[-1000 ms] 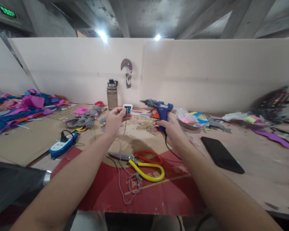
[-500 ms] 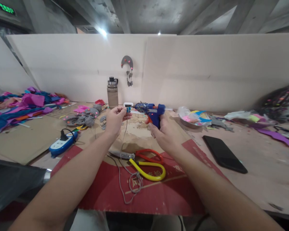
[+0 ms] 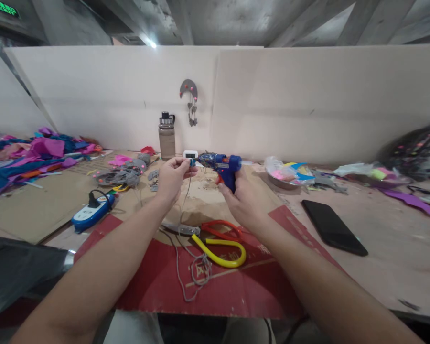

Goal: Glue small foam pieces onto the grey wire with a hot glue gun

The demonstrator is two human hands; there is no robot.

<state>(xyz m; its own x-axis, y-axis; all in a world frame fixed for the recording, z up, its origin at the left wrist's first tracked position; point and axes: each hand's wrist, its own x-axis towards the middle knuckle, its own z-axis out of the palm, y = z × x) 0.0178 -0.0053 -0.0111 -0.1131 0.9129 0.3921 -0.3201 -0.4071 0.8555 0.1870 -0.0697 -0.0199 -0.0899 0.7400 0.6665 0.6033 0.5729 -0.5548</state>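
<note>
My right hand [image 3: 241, 196] is wrapped round the handle of a blue hot glue gun [image 3: 226, 167], whose nozzle points left. My left hand [image 3: 174, 177] pinches a small blue piece [image 3: 192, 163] close to the nozzle tip; whether the two touch I cannot tell. A thin grey cord [image 3: 185, 196] hangs from the left fingers and ends in a loose tangle on the red cardboard [image 3: 251, 291]. Below the hands lie scissors with one red and one yellow handle [image 3: 229, 262], their blades partly under the cord.
At left are a blue-and-white power strip [image 3: 93, 213], grey felt pieces [image 3: 122, 177] and colourful fabric scraps [image 3: 46, 148]. A water bottle [image 3: 166, 141] stands behind the hands. At right lie a black phone [image 3: 333, 227] and a bowl of bagged bits [image 3: 286, 174].
The glue gun and my right hand have shifted slightly left, towards the blue piece. My left hand keeps its pinch almost unmoved. The whole view has tipped down a little.
</note>
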